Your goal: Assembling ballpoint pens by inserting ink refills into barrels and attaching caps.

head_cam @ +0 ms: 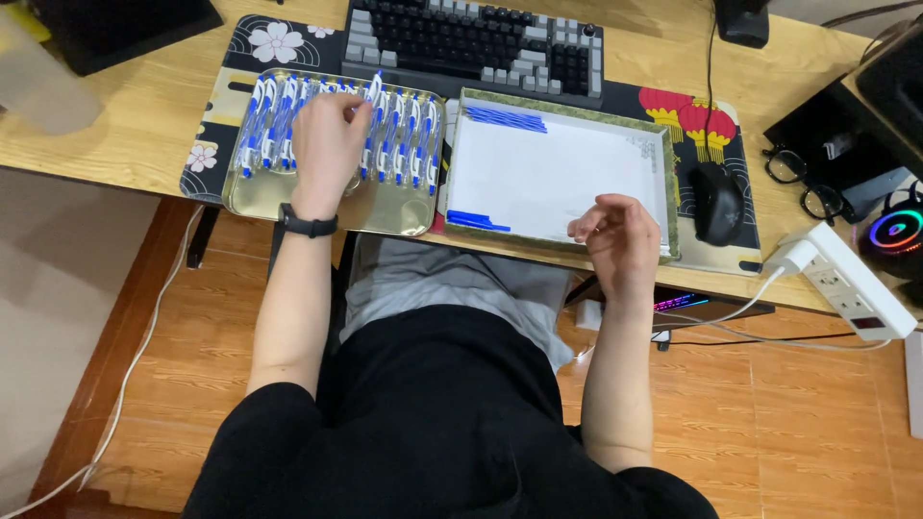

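A row of blue and white pens [399, 135] lies side by side in a shallow gold metal tray [385, 207], upper left of centre in the frame. Just right, a white-lined box lid [558, 173] holds a few blue pens [505, 117] along its top and lower left edges.

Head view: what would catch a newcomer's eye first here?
The row of blue-and-white pens in the gold tray on the left of the desk, with the left hand resting on them, fingers pinching one pen. Beside it on the right is a white-lined box with blue pens along its top and bottom left edges; the right hand hovers loosely curled at its near edge.
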